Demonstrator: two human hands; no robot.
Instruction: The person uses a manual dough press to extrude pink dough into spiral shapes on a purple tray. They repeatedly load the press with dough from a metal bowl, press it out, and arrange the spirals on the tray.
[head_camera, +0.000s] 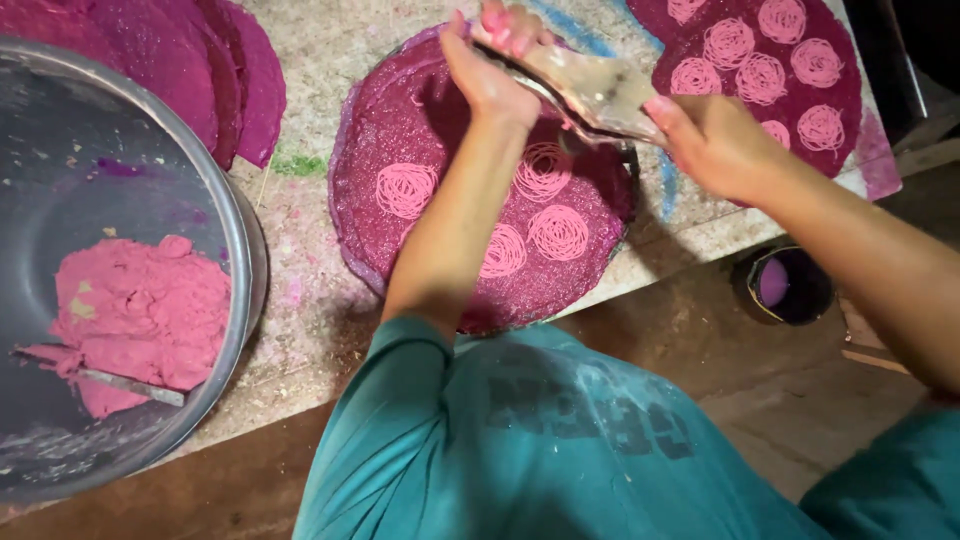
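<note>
Above the round purple mat (400, 130) on the bench (300, 310), I note both hands, left (490, 75) and right (715, 145), clamped on a metal press (595, 90); pink coils (405, 190) lie beneath.

A pale, speckled worktable (320, 60), dusted with flour-like powder and streaked with pink, green and blue stains, filled the upper part of the view. Its front edge ran slantwise from lower left to upper right. Below it lay a brown floor (690, 330), worn and dull, lighter and dusty toward the right. A small dark pot (790, 285) with a purple inside stood on that floor just beside the table's edge. At the far right, beyond the table's corner, pale wooden boards (925, 150) showed against deep shadow. Light fell evenly on the tabletop, while the floor beneath sat dimmer.
</note>
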